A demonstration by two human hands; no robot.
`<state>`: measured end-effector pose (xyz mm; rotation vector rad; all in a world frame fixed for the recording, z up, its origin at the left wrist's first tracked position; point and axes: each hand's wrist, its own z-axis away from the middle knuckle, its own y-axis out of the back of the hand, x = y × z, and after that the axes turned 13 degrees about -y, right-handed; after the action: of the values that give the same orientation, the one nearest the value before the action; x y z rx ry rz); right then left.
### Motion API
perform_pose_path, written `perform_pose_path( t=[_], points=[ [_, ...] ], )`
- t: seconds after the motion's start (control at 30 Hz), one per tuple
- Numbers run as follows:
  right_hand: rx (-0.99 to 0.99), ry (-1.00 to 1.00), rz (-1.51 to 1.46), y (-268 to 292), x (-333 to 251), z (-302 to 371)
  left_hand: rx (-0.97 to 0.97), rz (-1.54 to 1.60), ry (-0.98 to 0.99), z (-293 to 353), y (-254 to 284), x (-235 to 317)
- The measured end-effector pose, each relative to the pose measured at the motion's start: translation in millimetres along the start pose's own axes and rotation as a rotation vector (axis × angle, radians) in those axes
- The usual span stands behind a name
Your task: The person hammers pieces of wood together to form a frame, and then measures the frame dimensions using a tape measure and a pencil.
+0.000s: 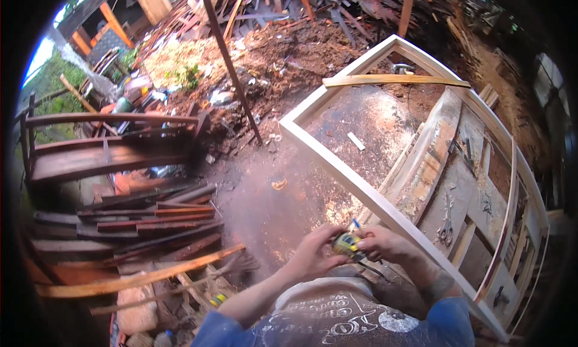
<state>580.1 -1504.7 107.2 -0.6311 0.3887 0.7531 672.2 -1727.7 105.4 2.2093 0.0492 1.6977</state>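
In front of my body, my left hand (pixel 314 254) grips a yellow and black tape measure (pixel 346 245) between thumb and fingers. My right hand (pixel 383 246) closes on its other side, fingers bent against it. A thin blue-tipped thing, perhaps a pen (pixel 356 224), sticks up by the right fingers. A dark narrow strip shows below the hands; I cannot tell if it is the tape's blade. Just right of my hands runs the near rail of a large pale wooden frame (pixel 361 192), which stretches away from me.
A loose wooden strip (pixel 394 80) lies across the frame's far end. Inside the frame, boards (pixel 430 166) hold a pair of scissors (pixel 446 231). Dark planks (pixel 156 226) are stacked left, beside a wooden bench (pixel 108 157). A thin post (pixel 232 64) stands ahead; scrap wood (pixel 271 10) lies beyond.
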Motion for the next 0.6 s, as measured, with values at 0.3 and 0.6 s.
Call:
perform_pose_path(
  t=[0.3, 0.6],
  points=[
    [0.354, 0.187, 0.47, -105.1, -11.1, -75.9, 0.407, 0.459, 0.366, 103.5, 38.0, -21.2],
    [0.063, 0.013, 0.724, -83.8, -51.6, -120.9, 0.104, 0.172, 0.253, 104.6, 76.7, -40.5]
  ],
)
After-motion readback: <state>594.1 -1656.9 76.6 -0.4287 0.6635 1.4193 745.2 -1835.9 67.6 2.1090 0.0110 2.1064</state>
